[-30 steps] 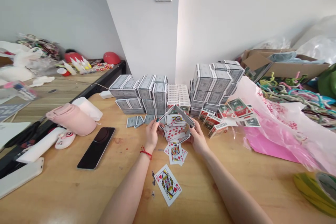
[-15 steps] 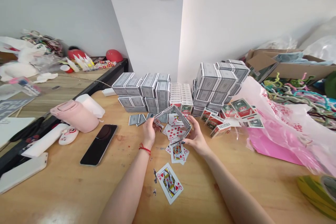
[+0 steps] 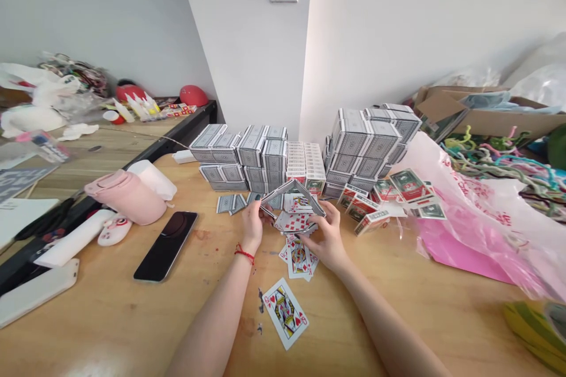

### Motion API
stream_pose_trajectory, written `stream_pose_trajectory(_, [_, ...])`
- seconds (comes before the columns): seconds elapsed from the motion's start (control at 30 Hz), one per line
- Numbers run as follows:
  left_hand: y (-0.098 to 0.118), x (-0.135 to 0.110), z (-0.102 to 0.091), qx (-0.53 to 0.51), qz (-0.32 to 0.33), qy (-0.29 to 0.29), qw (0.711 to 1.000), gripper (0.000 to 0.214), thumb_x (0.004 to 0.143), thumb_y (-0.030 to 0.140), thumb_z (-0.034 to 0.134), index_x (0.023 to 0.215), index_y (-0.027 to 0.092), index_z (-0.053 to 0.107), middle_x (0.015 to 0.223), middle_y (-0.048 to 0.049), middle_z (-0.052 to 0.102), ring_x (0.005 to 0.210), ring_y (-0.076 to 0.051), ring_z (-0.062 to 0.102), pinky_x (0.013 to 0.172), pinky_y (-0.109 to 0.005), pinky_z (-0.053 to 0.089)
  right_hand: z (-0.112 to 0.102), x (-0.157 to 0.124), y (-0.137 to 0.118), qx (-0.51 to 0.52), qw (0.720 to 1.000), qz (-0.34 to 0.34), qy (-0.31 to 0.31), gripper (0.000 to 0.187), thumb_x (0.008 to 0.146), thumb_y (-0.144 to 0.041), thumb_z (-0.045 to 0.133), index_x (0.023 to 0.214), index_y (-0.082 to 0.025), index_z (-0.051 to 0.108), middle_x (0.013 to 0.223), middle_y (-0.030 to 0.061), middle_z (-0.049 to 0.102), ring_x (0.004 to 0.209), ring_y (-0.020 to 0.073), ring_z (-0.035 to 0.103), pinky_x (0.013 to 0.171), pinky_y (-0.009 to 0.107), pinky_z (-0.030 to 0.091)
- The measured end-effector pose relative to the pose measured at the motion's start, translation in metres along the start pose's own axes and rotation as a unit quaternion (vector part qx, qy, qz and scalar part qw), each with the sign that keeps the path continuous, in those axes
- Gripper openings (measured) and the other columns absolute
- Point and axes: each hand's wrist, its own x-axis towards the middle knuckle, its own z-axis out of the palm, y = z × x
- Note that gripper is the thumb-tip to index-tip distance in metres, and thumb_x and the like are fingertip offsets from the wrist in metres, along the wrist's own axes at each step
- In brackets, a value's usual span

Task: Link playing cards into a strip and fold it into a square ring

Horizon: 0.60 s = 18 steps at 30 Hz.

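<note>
Two playing cards lean together as a tent [image 3: 292, 194] over a loose pile of face-up cards [image 3: 293, 222] on the wooden table [image 3: 132, 318]. My left hand [image 3: 253, 225], a red string round its wrist, pinches the tent's left card at its lower edge. On the right side, my right hand [image 3: 326, 240] has its fingers curled on the other card's lower edge. A few more face-up cards [image 3: 298, 258] lie just below the hands. Nearer me, a single queen of hearts [image 3: 285, 312] rests on the table.
Stacks of grey card boxes [image 3: 247, 156] [image 3: 367, 144] line the wall behind. Loose red-green packs [image 3: 389, 197] and a pink plastic bag [image 3: 464, 212] lie right. A black phone [image 3: 165, 245], a pink bottle [image 3: 126, 195] and white cases are on the left.
My right hand has slid down and inward beneath the tent's right card. The tent has stayed standing, and my left hand holds nearly the same spot.
</note>
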Motion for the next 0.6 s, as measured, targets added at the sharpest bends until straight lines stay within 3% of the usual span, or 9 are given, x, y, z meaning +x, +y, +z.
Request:
stream_pose_trajectory(0.17, [0.0006, -0.0009, 0.0001, 0.012, -0.003, -0.006, 1.000, 0.031, 0.075, 0.043, 0.044, 0.065, 0.015, 0.055, 0.058, -0.0007, 0.058, 0.041, -0.011, 0.050, 0.036, -0.022, 0.037, -0.0003, 0.0007, 0.0001, -0.016, 0.998, 0.030, 0.054, 0.037, 0.055, -0.034, 0.073, 0.075, -0.023, 0.044, 0.114, 0.0084, 0.034, 0.110, 0.0271, 0.040, 0.090, 0.043, 0.039])
stream_pose_trajectory(0.3, [0.0023, -0.0035, 0.0009, 0.031, 0.002, -0.022, 0.999, 0.033, 0.075, 0.046, 0.044, 0.067, 0.015, 0.055, 0.061, -0.0017, 0.059, 0.040, -0.011, 0.050, 0.035, -0.022, 0.037, -0.0026, 0.0029, 0.0026, -0.022, 0.994, 0.048, 0.094, 0.034, 0.060, -0.033, 0.068, 0.070, -0.023, 0.038, 0.104, 0.0072, 0.039, 0.106, 0.0249, 0.042, 0.088, 0.041, 0.039])
stream_pose_trajectory(0.6, [0.0022, -0.0092, -0.0020, 0.201, 0.092, 0.006, 0.975, 0.044, 0.081, 0.048, 0.037, 0.058, 0.017, 0.059, 0.058, -0.0038, 0.060, 0.044, -0.013, 0.047, 0.042, -0.024, 0.034, -0.0039, 0.0041, 0.0094, -0.034, 0.995, 0.053, 0.077, 0.024, 0.065, -0.027, 0.063, 0.075, -0.023, 0.041, 0.101, 0.0066, 0.041, 0.106, 0.0243, 0.043, 0.087, 0.040, 0.039])
